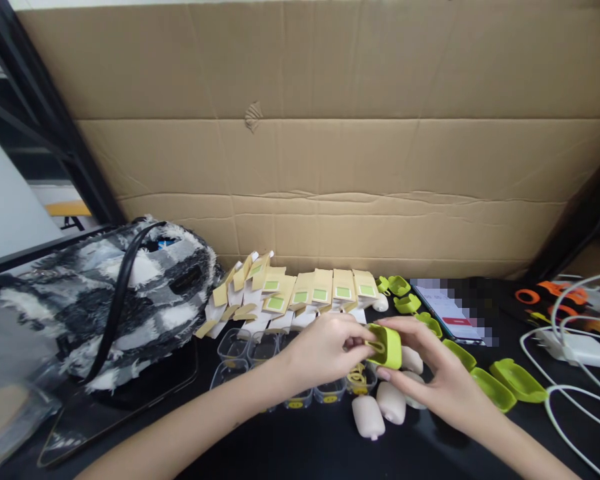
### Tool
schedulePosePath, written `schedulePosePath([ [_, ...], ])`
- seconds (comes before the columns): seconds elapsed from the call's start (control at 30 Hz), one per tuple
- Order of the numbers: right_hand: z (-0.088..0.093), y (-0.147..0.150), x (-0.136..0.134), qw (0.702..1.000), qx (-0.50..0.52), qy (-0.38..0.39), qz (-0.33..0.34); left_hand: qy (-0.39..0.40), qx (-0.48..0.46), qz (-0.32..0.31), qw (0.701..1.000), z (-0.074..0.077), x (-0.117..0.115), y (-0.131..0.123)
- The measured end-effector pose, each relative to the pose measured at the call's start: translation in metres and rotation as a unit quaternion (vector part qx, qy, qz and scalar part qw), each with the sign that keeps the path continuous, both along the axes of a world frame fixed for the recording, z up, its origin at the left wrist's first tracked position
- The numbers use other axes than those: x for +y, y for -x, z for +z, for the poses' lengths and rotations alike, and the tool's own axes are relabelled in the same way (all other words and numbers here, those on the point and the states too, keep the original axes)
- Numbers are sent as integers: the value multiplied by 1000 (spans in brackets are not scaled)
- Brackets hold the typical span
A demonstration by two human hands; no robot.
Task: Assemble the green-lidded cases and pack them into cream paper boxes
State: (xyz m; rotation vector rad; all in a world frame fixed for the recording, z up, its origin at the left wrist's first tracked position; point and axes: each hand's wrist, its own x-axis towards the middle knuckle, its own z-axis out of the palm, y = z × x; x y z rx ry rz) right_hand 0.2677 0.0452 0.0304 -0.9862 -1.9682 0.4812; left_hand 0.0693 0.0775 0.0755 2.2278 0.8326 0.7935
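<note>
My right hand (pixel 433 363) holds a small lime-green case (pixel 393 349) between thumb and fingers, its open side turned towards the left. My left hand (pixel 337 347) is closed in a pinch at that opening, on a thin yellow loop (pixel 378 347) whose far part lies inside the case. Below my hands lie several off-white rounded pieces (pixel 368 417), each with a small nub. A clear box of yellow rings (pixel 356 379) stands just under the case. More clear boxes (pixel 233 343) are partly hidden by my left forearm.
Folded kraft cards with green squares (pixel 313 293) line the back, against a cardboard wall (pixel 330 160). To the right are several lime-green cases (pixel 517 381), a phone (pixel 447 313), white cables (pixel 555 407) and orange-handled scissors (pixel 563 293). A fuzzy black-and-white bag (pixel 150 293) stands at left.
</note>
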Motion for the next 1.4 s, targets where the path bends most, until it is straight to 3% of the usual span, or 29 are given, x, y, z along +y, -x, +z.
schedulePosePath([
  [0.63,-1,2,-5,999,-14,-31,10,-84,17,20,996,0,-7,-2],
  [0.93,-6,0,-4,1000,11,-13,18,-72,13,-2,997,6,-9,-1],
  [1.4,-11,0,-3,999,8,-26,26,-88,12,-6,996,3,-13,-3],
])
